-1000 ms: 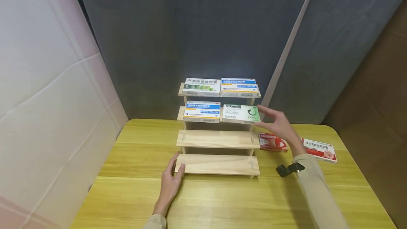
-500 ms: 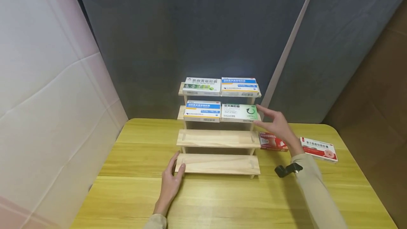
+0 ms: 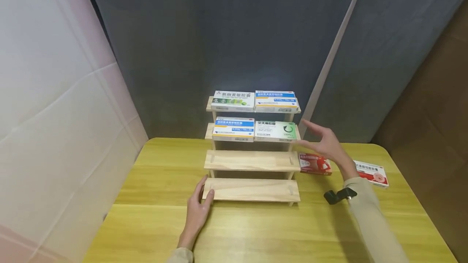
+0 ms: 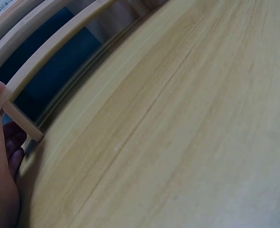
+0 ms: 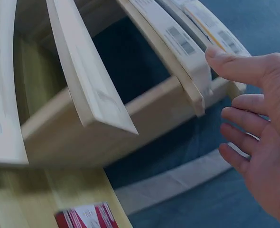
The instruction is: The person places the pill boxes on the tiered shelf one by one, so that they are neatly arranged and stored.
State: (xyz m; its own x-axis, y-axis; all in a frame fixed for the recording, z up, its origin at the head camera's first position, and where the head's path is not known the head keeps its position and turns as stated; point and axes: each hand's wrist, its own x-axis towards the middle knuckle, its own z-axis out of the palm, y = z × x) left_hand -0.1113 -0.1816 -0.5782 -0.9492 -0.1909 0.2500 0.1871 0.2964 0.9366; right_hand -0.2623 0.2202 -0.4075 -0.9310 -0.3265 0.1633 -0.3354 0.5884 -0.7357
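Observation:
A four-step wooden display stand [image 3: 252, 190] stands on the table. My left hand [image 3: 197, 212] grips the left end of its lowest step, thumb on top and fingers round the side by the leg in the left wrist view. On the second step from the top, a green and white medicine box [image 3: 276, 131] lies beside a blue and white medicine box [image 3: 233, 129]. My right hand [image 3: 327, 145] is just right of the green and white box, with thumb and fingers spread and nothing between them. In the right wrist view the thumb is near that box's end [image 5: 199, 71].
The top step bears a white and green box [image 3: 232, 100] and another blue and white box [image 3: 276, 101]. Right of the stand lie a red box [image 3: 315, 164] and a white and red box [image 3: 373, 173], partly behind the right wrist. A grey curtain [image 3: 219, 31] hangs behind.
The green and white medicine box has slid left against the blue and white one. My right hand has let go of it and drawn back to the right. My left hand stays in place.

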